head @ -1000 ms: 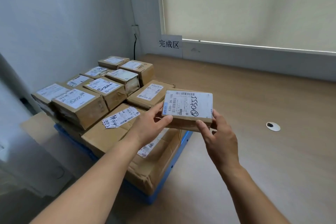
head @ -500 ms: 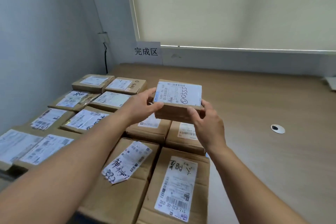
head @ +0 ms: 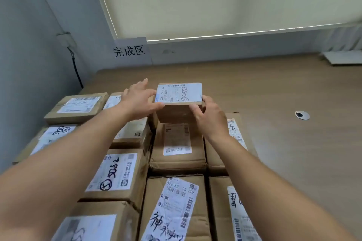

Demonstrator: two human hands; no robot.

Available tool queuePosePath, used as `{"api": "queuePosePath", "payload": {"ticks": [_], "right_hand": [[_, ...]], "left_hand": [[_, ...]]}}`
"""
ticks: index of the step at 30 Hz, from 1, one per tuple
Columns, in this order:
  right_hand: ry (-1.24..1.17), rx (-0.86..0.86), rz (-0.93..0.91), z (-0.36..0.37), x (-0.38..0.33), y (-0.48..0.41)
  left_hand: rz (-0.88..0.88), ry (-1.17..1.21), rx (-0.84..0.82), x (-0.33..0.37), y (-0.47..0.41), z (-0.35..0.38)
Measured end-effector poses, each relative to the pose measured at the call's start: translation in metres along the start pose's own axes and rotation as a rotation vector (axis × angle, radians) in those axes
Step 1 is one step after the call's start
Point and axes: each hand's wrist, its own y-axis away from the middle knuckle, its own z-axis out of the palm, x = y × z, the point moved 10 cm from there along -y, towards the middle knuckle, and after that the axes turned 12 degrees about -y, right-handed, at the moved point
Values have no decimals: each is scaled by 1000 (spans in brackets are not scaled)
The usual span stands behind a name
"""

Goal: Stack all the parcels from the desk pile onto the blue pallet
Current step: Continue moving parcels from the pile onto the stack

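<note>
item: parcel (head: 179, 94), white label up, at 12 o'clock above the far row of stacked parcels (head: 177, 162). left grip (head: 137, 101) pinches its 9 o'clock edge, thumb in front; right grip (head: 209, 117) curls round its 3 o'clock corner.

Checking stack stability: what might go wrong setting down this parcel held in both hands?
The held parcel hangs at the stack's far edge, above the labelled box; set too far out, it may overhang and tip. The left hand and right hand grip its sides, so they could get pinched.

wall sign (head: 130, 51) reading 完成区, held parcel (head: 179, 94) label handwritten 0555
</note>
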Motion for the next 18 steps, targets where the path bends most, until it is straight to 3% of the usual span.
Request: {"api": "queuePosePath", "payload": {"ticks": [6,13,18], "right_hand": [[4,-36,59,16,13,-4],[35,-47,55,25,8,-8],[67,-61,61,27,7,-8]], "left_hand": [[65,-52,-61,-5,-16,28],[98,145,-52,-14,-26,24],[160,151,-52,-14,-28,27]]}}
